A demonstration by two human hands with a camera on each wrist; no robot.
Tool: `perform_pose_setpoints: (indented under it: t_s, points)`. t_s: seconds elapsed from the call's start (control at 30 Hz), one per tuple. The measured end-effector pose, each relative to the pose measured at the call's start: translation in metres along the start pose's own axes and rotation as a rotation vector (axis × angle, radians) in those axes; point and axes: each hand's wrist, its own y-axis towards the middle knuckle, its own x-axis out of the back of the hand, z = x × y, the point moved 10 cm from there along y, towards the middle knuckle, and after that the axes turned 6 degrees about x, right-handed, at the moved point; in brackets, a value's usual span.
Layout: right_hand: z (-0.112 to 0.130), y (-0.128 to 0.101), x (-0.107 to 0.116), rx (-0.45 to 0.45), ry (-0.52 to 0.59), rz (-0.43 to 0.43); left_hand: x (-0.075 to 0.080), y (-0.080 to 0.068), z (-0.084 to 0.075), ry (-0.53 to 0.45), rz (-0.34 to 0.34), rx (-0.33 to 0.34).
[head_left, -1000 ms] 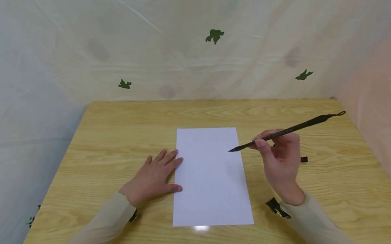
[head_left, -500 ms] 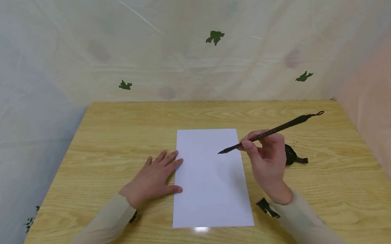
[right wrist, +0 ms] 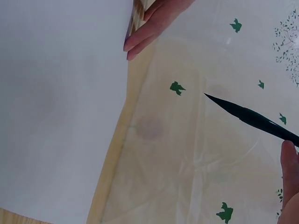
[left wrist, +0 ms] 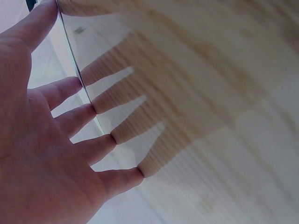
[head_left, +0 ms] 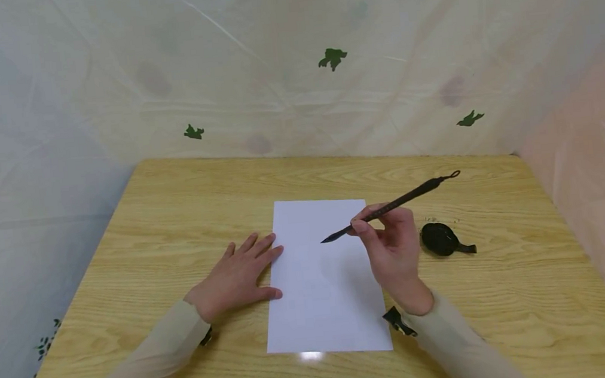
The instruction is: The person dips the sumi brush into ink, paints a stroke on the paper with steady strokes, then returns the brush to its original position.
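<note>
Paper (head_left: 317, 296) flat on table (head_left: 185, 205), left hand (head_left: 235, 279) on table with fingertips over the sheet's left edge, right hand (head_left: 394, 253) above its right side, brush (head_left: 390, 207) slanting leftward over it, seemingly clear of the surface, dish (head_left: 439, 239) on table just right of right hand, curtain (head_left: 270, 66) behind.

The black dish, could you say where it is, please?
In the head view, the black dish lies on the table, just right of the right hand.
</note>
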Motion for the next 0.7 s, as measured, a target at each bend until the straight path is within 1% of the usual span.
perform_pose_setpoints:
  t_s: [0.1,0.27,0.4,0.7]
  points:
    - [-0.003,-0.002,-0.005,-0.011,-0.012,0.015,0.000,0.000,0.000,0.003,-0.001,0.001]
    - [-0.008,-0.005,-0.014,-0.047,-0.074,0.055,0.001,0.000,-0.001,0.006,-0.009,-0.006]
    - [-0.011,-0.008,-0.022,-0.067,-0.096,0.081,0.001,0.000,-0.001,0.004,-0.011,-0.005]
    - [-0.016,-0.016,-0.039,-0.053,-0.105,0.130,0.000,0.002,0.001,0.015,-0.003,0.014]
